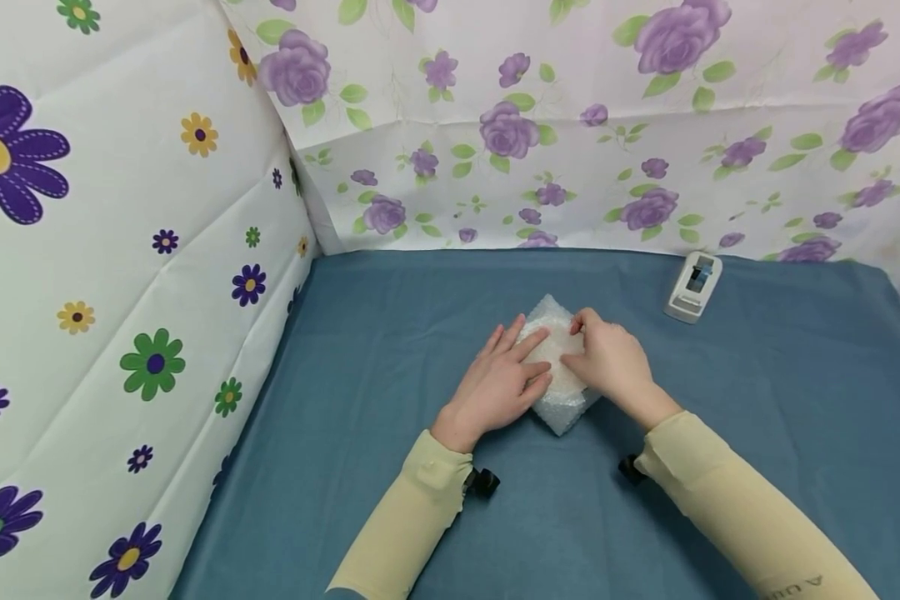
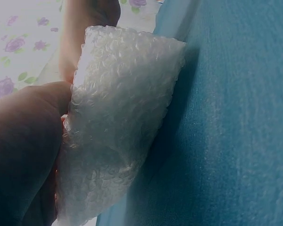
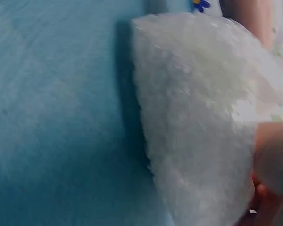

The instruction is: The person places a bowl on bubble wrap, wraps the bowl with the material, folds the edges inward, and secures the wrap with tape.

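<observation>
A bubble-wrapped bundle (image 1: pixel 562 400) lies on the blue cloth between my hands, a corner pointing toward me. Its clear, bumpy side fills much of the left wrist view, where the wrap (image 2: pixel 118 94) stands thick above the cloth. My left hand (image 1: pixel 498 379) rests on the left part of the bundle with its fingers spread and fairly straight. On the right edge, my right hand (image 1: pixel 615 358) grips the wrap with curled fingers, its thumb lying on top. The right wrist view shows the near side of the wrap (image 3: pixel 193 117). What is inside is hidden.
A small white tape dispenser (image 1: pixel 693 287) sits near the back edge of the table, to the right. Blue cloth (image 1: pixel 360 375) covers the tabletop. Flower-printed sheets hang behind it (image 1: pixel 450 183) and along the left side (image 1: pixel 217 200).
</observation>
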A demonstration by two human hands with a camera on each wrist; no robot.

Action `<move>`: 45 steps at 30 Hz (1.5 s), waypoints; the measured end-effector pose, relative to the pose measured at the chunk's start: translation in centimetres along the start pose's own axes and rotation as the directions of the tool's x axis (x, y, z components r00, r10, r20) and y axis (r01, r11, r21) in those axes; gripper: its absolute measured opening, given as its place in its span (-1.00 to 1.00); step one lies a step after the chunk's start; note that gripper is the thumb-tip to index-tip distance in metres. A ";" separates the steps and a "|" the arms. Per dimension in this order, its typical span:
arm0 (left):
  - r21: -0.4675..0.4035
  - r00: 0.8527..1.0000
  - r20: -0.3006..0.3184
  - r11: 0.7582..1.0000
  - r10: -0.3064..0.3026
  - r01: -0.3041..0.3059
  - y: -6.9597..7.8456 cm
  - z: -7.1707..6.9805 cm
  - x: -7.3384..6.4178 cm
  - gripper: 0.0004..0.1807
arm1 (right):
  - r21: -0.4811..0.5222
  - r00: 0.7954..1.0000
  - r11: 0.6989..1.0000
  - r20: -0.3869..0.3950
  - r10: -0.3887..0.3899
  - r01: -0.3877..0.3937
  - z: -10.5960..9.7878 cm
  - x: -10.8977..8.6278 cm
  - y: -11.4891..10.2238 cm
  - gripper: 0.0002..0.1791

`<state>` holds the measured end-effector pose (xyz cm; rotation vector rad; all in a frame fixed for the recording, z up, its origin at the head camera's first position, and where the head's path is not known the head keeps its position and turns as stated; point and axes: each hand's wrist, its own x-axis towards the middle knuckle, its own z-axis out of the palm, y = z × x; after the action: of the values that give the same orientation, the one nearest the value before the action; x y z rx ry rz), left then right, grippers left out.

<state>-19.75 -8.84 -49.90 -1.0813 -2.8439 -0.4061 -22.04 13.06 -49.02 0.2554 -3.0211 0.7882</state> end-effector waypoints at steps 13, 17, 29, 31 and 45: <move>0.004 1.000 0.007 1.000 -0.005 0.005 0.0 0.3 -0.1 -0.56 | 0.106 0.991 0.987 0.067 0.115 -0.122 -0.5 0.2 1.0 -0.36; 0.009 1.000 0.008 1.000 -0.004 0.004 0.1 0.4 -0.1 -0.56 | 0.107 0.990 0.987 0.083 0.113 -0.121 -0.5 0.2 1.1 -0.36; -0.001 1.000 0.007 1.000 -0.010 0.010 -0.1 0.3 -0.1 -0.56 | 0.210 0.984 0.972 0.163 0.074 -0.108 -1.4 0.6 1.4 -0.32; -0.002 1.000 0.008 1.000 -0.013 0.013 -0.1 0.3 -0.2 -0.56 | 0.195 0.984 0.973 0.152 0.092 -0.121 -1.2 0.6 1.3 -0.29; 0.009 1.000 0.014 1.000 -0.006 0.006 0.1 0.4 0.1 -0.55 | 0.130 0.969 0.968 0.155 0.193 -0.214 0.0 0.9 0.9 -0.25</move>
<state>-19.76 -8.60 -50.22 -1.0791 -2.8590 -0.3880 -23.08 13.70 -49.44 -0.0015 -3.1626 1.0524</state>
